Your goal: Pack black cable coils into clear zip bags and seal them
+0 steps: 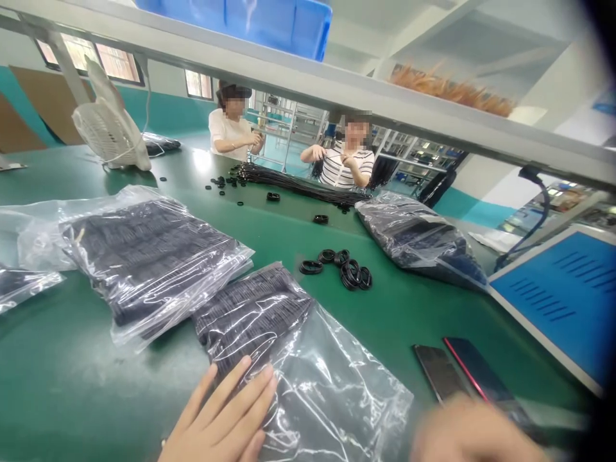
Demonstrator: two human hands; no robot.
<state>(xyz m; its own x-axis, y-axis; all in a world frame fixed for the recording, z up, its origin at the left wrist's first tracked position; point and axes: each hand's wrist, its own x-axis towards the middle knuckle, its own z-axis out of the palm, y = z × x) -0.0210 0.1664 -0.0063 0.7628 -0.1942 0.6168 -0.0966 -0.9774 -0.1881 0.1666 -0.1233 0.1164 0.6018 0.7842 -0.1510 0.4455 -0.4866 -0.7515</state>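
Left hand [219, 414], head view: Rests open and palm-down on the near side of the front bag [308, 359], gripping nothing; probably flattened out like that to stop slick plastic from skating around.
Right hand [474, 430]: Pretty blurry, looks loosely curled, near the flat end of the same bag; can't tell if holding anything, so no verdict on why.
Front bag: Lies on the green tabletop [394, 321] right under the left hand, stuffed with what look like dark cords at the far end, just limp plastic toward the right hand.
Bigger bag [154, 256]: Sits close against the front bag on the left, likely to stay within reach.
Coils [353, 276]: Grouped loosely past the front bag, maybe to keep small stuff together.
Dark phone-like slabs [437, 369]: Lie side by side beyond the right hand, presumably parked off to the side.
Blue bin [240, 22]: Perched on the overhead shelf [337, 83], likely to save table space.
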